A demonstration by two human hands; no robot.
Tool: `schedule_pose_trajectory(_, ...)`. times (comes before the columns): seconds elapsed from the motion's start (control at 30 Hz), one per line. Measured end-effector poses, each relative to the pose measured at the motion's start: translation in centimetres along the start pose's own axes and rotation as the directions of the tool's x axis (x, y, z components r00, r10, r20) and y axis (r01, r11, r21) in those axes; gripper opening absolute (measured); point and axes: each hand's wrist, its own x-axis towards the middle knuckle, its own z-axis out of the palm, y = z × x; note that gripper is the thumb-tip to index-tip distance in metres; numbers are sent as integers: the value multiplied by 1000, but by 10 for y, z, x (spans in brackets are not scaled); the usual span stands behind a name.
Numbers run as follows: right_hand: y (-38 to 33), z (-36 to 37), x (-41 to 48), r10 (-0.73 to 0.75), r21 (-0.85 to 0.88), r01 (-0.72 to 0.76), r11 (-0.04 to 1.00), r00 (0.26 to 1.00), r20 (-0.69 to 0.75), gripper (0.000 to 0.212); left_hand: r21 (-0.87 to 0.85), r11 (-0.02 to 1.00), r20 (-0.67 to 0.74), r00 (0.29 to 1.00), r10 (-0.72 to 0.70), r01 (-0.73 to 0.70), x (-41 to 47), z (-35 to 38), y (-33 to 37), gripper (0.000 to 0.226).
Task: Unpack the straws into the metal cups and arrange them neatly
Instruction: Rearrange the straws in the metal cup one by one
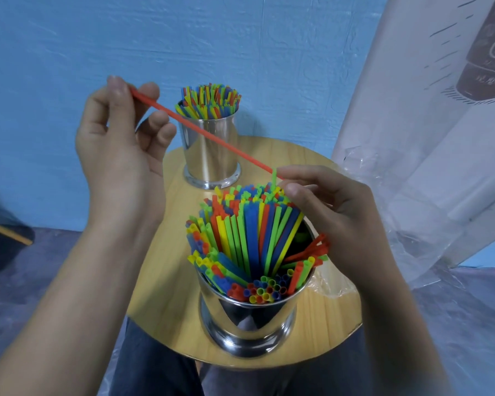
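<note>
— As you look down on the round wooden table (166, 281) at the centre of the frame, what stands on it?

— Two metal cups. The near cup (249, 318) sits at lower centre, crammed with coloured straws (249, 238) that lean and fan out unevenly. The far cup (212, 147) is at upper centre by the table's back edge, well apart from the first, and its straws (209, 101) are bunched more evenly. Clear plastic wrap (363, 172) lies crumpled on the table's right edge.

— And your hands?

— Your left hand (120, 132), raised at upper left, pinches the top end of a single red straw (209, 135) between thumb and forefinger. That straw slants down across the far cup to your right hand (335, 207), just above the near cup. There your thumb and forefinger are drawn close together where the red straw's low end meets a green straw (274, 178) poking up from the bunch. I cannot tell which one they hold, if either.
</note>
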Motion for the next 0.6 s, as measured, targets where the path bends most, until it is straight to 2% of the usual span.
schedule_pose_trajectory(0.2,-2,1,0,-4,-34,3,999,999,-34,18,-108,989,-64,992,-112,104,-5,-7,-3,18)
schedule_pose_trajectory(0.37,-2,-1,-4,-8,-12,7,1000,998,-67,10,-88,981,-42,983,-179,175,-16,-8,-9,18)
schedule_pose_trajectory(0.5,-1,-7,-8,-36,51,45,998,987,-159,10,76,978,17,980,-196,194,-21,-11,-15,18)
schedule_pose_trajectory(0.6,-4,-14,-11,63,287,21,958,958,-281,13,368,919,127,972,-200,141,-22,-14,-16,20)
